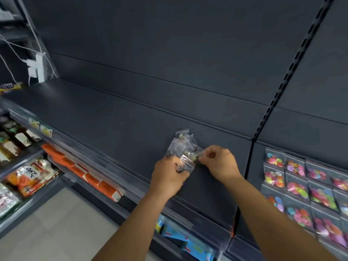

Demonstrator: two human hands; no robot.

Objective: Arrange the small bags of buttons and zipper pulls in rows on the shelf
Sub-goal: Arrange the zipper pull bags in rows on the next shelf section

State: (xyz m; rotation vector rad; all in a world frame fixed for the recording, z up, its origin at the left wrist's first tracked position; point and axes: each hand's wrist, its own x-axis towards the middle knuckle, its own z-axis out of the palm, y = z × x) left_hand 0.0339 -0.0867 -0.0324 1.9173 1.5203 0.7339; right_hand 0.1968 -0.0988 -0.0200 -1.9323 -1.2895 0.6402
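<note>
My left hand (168, 177) grips a bunch of small clear zip bags (181, 146) with dark metal zipper pulls inside, held just above the dark grey shelf (105, 117). My right hand (220, 161) pinches one bag at the right side of that bunch, fingers curled on the plastic. On the neighbouring shelf section to the right, several clear bags of coloured buttons (299, 187) lie flat in neat rows.
A slotted upright (293, 66) divides the two shelf sections. A white power strip with cables (36, 67) hangs at the far left. Lower shelves hold bottles (17, 141), orange packets (82, 173) and snack bags (32, 176). Blue packs (180, 240) sit below the shelf edge.
</note>
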